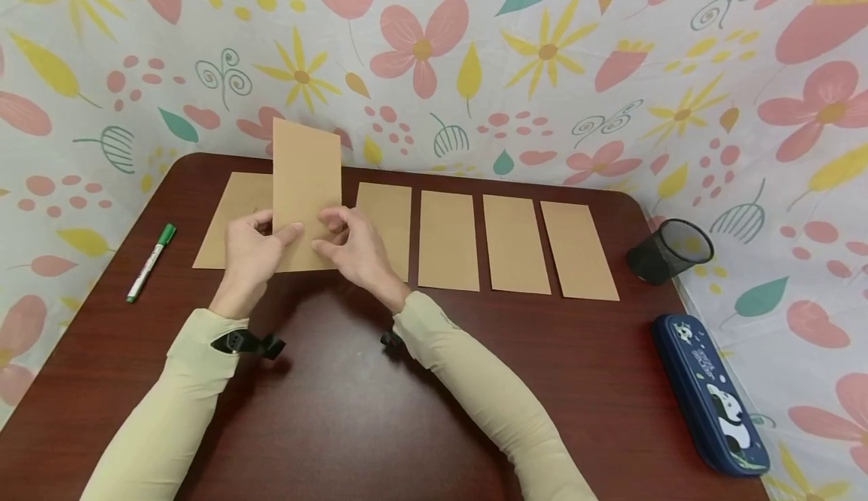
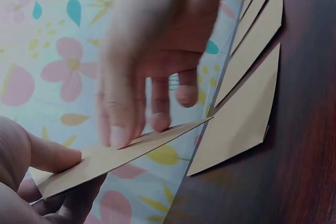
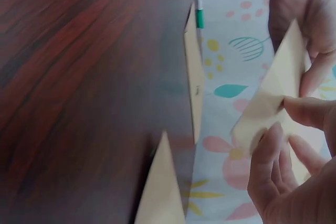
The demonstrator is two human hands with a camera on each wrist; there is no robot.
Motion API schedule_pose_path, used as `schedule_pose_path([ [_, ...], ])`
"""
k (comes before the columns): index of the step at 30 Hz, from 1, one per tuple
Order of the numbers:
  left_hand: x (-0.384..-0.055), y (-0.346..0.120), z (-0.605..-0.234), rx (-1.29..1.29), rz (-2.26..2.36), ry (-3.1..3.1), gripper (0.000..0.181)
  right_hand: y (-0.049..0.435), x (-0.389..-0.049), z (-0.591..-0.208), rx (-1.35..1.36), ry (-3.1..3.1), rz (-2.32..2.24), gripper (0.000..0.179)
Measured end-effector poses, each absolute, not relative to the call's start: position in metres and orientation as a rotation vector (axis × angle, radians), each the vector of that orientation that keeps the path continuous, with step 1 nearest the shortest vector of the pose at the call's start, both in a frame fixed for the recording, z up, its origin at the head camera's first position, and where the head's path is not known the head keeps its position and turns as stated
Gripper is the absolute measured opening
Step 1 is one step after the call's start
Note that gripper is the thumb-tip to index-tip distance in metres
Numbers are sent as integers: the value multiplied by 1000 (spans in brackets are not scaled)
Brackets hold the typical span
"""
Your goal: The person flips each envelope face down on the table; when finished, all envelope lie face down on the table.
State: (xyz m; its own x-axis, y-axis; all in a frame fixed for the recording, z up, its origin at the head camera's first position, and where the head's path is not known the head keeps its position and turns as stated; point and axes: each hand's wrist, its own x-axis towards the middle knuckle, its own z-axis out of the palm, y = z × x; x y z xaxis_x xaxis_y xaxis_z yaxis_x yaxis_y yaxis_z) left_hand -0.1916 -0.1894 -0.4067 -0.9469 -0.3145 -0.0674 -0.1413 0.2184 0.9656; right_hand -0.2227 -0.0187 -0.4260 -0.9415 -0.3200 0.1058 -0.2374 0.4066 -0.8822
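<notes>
My left hand (image 1: 252,248) grips a plain tan paper card (image 1: 307,173) at its lower left, thumb on the front and fingers behind. The card stands upright in the head view. At its lower right is my right hand (image 1: 359,248), fingers bent loosely and tips against the front face; in the left wrist view its thumb (image 2: 119,136) overlaps the card's surface. Partly hidden behind my left hand, another tan card (image 1: 220,222) lies flat, with a small dark mark in the right wrist view. Just right of my right hand lies a further card (image 1: 398,222).
More tan cards lie in a row to the right, the end one (image 1: 579,248) near a black mesh pen cup (image 1: 667,252). A blue panda pencil case (image 1: 708,395) sits at the right edge. A green-capped marker (image 1: 151,264) lies left on the dark wooden table (image 1: 339,426).
</notes>
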Motion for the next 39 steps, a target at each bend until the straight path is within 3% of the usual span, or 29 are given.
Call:
schedule_pose_path([
  [7, -193, -198, -407, 459, -1987, -2256, 45, -17, -226, -433, -315, 2642, -1602, 55],
  [12, -195, -201, -411, 446, -2016, -2248, 46, -18, -228, -435, -288, 2611, -1633, 42],
  [19, -199, -204, -417, 310, -1518, -2543, 41, -19, -230, -436, -232, 2661, -1570, 24],
  [28, -206, -213, -421, 210, -1102, -2753, 43, -32, -263, -472, -174, 2769, -1246, 28],
  [32, -213, -216, -428, 184, -1013, -2801, 44, -33, -258, -463, -127, 2700, -1245, 33],
  [39, -227, -221, -440, 196, -946, -2888, 43, -38, -249, -445, -112, 2696, -1136, 27],
])
